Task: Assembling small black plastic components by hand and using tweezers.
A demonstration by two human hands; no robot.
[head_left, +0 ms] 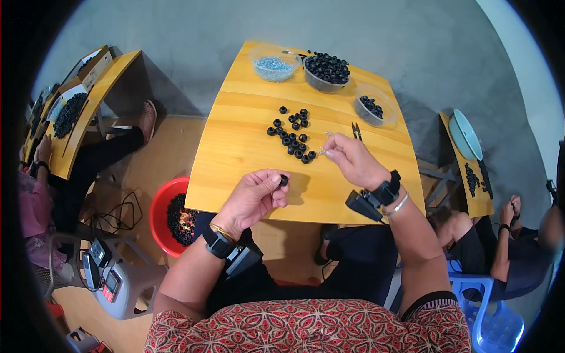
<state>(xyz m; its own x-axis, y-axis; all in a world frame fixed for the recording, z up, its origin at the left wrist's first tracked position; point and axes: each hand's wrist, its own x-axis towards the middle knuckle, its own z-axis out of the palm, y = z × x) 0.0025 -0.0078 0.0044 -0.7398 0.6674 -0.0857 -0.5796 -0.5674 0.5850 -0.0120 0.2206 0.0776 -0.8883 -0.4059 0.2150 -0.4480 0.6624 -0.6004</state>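
Between the thumb and fingers of my left hand (pixel 257 194) is a round black bead (pixel 283 180), held over the table's near edge. My right hand (pixel 356 162) is pinched on a thin, pale, shiny bit (pixel 322 152), too small to make out, perhaps thread or wire. Loose black beads (pixel 292 136) lie scattered on the wooden table (pixel 235 129), beyond and between my hands. Small dark thread snips (pixel 356 131) rest just past my right hand.
At the table's far side stand a clear bowl of light-blue beads (pixel 272 66), a bowl heaped with black beads (pixel 326 70) and a smaller clear tub (pixel 373 110). A red basin (pixel 158 215) is on the floor at left. People sit at side tables, one near a blue chair (pixel 493 315).
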